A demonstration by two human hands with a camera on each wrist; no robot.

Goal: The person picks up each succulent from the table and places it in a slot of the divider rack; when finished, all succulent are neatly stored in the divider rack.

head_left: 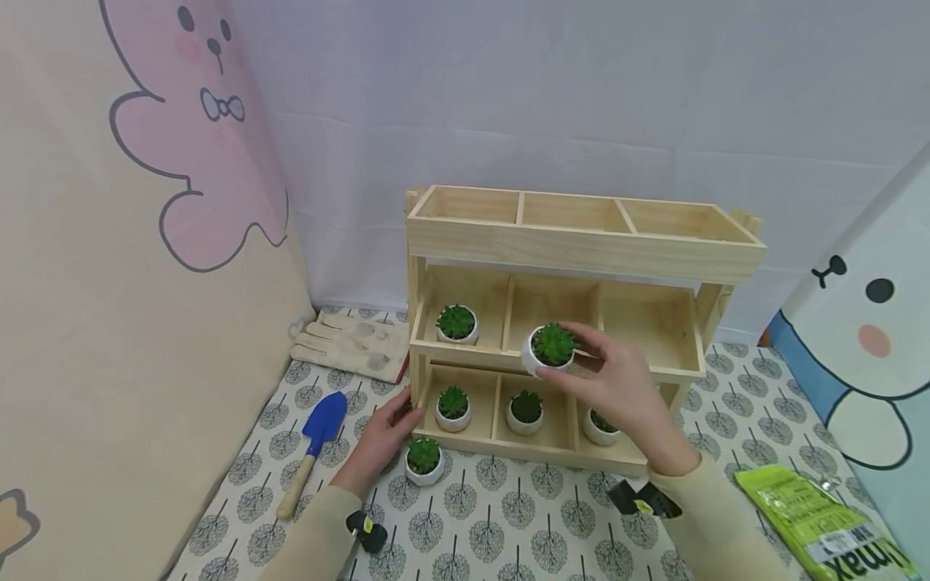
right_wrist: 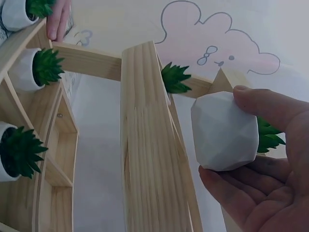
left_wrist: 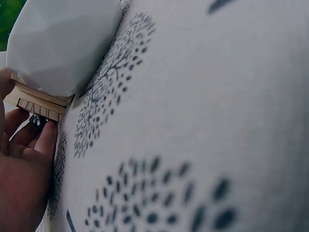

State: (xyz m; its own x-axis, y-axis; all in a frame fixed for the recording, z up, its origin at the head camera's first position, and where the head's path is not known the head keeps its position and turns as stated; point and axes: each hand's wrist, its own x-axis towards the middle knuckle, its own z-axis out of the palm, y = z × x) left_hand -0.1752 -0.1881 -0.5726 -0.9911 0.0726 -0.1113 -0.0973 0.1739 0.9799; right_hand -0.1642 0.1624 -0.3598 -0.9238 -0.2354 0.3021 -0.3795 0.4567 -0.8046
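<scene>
My right hand [head_left: 617, 387] holds a potted succulent [head_left: 552, 345] by its white faceted pot, thumb and fingers on either side. It is in front of the middle tier of a three-tier wooden plant shelf [head_left: 581, 246]. The right wrist view shows the white pot [right_wrist: 224, 131] between thumb and fingertips. My left hand [head_left: 383, 436] grips the shelf's lower left corner, its fingers around the wooden end [left_wrist: 41, 110]. Beside that hand another potted succulent [head_left: 424, 460] stands on the patterned cloth. One succulent [head_left: 457, 323] sits in the middle tier's left compartment.
In the bottom tier, each compartment has a potted succulent [head_left: 525, 410]; the right one [head_left: 601, 426] is partly hidden by my right hand. Left of the shelf lie work gloves [head_left: 352, 343] and a blue trowel [head_left: 323, 420]. A green bag [head_left: 821, 520] lies at the right.
</scene>
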